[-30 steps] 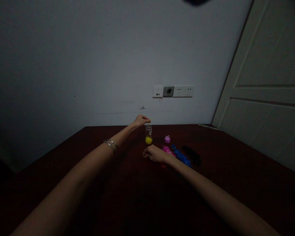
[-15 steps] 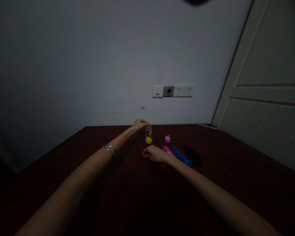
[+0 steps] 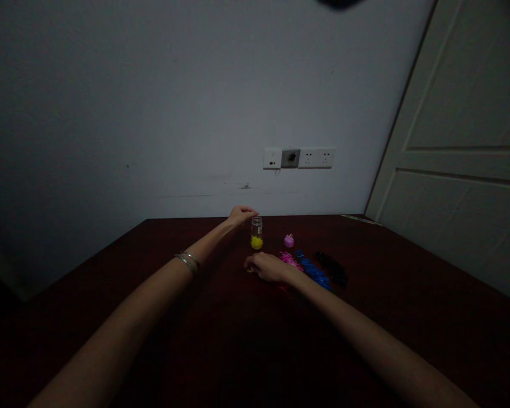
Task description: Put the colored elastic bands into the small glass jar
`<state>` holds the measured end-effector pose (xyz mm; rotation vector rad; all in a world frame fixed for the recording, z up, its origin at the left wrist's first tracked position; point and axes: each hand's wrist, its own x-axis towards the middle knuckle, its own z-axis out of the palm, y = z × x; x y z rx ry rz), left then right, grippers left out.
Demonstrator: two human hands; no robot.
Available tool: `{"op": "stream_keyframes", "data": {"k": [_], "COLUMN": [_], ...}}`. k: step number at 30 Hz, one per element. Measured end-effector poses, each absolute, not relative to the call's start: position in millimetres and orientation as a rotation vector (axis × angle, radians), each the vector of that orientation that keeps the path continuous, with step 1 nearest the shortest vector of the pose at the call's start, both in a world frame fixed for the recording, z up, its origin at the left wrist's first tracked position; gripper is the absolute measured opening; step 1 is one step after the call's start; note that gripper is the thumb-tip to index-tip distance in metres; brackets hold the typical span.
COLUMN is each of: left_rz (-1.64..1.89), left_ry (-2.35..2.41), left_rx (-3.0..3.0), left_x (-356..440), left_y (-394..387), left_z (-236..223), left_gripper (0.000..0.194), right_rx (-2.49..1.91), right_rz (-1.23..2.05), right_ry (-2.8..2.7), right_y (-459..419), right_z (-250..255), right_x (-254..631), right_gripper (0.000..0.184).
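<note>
A small clear jar stands upright with several yellow pieces at its bottom. At the jar's open mouth is my left hand, its fingertips closed together beside the rim; whatever they may hold is too small to make out. My right hand rests low on the table in front of the jar, fingers curled down. By those fingertips shows a small yellow piece, its exact kind unclear. Behind and right of the jar sits a pink lid with a loop.
Right of my right hand lie piles of small pink pieces, blue pieces and black pieces. A red bit shows beside my wrist. The dark table meets a wall with sockets; a door stands at right.
The yellow piece that showed at my left fingertips above the jar no longer shows there. My right hand has shifted slightly left, still low by the table.
</note>
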<state>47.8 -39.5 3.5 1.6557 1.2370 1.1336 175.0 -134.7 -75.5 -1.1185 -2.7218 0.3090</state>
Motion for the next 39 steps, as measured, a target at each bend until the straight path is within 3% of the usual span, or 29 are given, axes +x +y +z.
{"op": "stream_keyframes", "data": {"k": [4, 13, 25, 39], "left_rz": [1.294, 1.317, 1.257, 1.259], "left_ry": [1.285, 1.339, 1.324, 1.268], "left_rx": [1.573, 1.422, 1.450, 1.416], "left_x": [40, 25, 29, 34], "left_y": [-29, -22, -27, -39], "left_z": [-9, -37, -53, -65], "left_gripper": [0.026, 0.027, 0.025, 0.025], "right_rx": [-1.040, -1.001, -1.140, -1.187], "right_rz": [0.416, 0.384, 0.114, 0.091], "right_ry": [-2.559, -2.011, -2.345, -2.404], "right_y": [-134, -75, -37, -39], "right_z": [-66, -11, 16, 22], "right_x": [179, 217, 207, 203], "right_gripper": [0.030, 0.027, 0.036, 0.035]}}
